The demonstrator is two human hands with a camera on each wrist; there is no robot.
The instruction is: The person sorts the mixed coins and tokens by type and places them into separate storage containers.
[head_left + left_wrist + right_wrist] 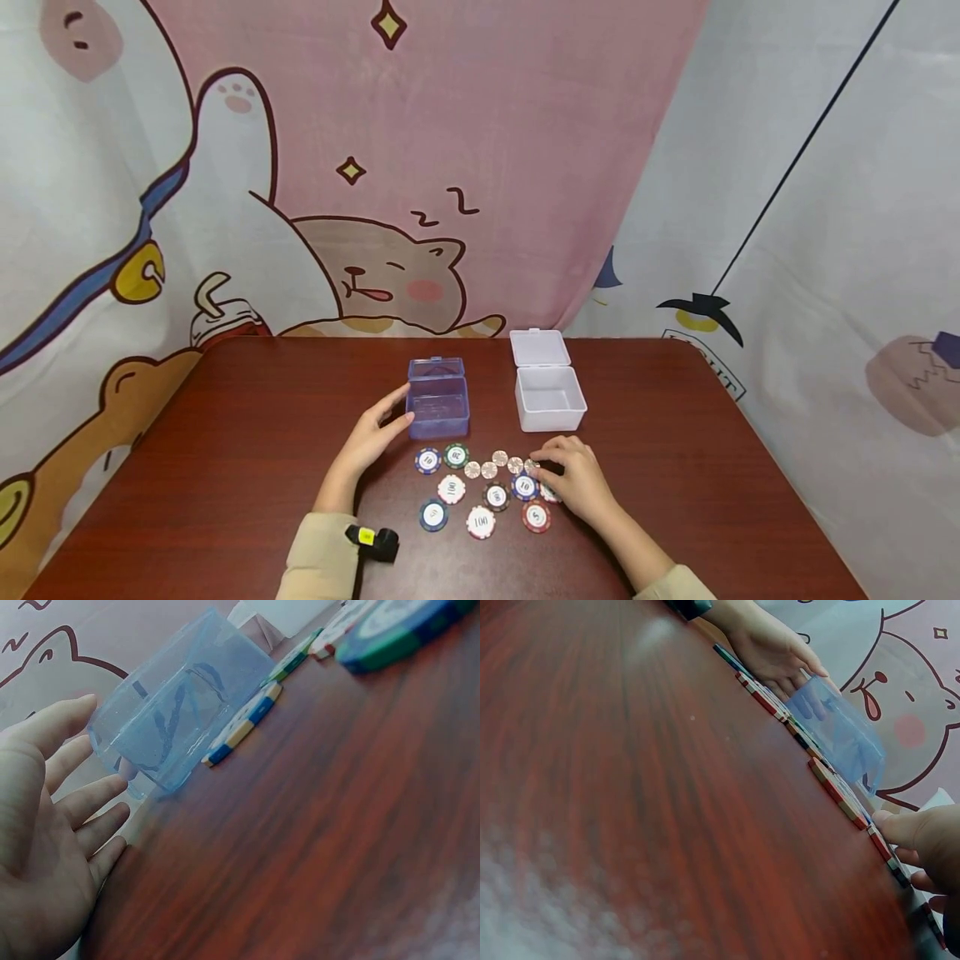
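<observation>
Head view: glossy wood-grain counter (247,475). Open-lidded translucent blue box (438,408) and white box (550,402) stand toward the far edge; round chips (452,489) and 5 copper discs (489,470) lie farther from it. The right hand (576,479) angles inward, bent fingers at the disc nearest the right edge.

Left wrist view: left hand (52,825) turned sideways, fingers spread apart, tips at the blue box.

Right wrist view: right thumb beyond the chips' rims; whether the fingers clamp the disc cannot be told.

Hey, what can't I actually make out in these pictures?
Head view: the rest of a half-hidden chip, covered by the right hand.
Head view: the small chips' markings, too small to read.
Left wrist view: the green-and-blue chip's far part, cut off by the top edge.
Right wrist view: part of the right hand, cut off by the right edge.
</observation>
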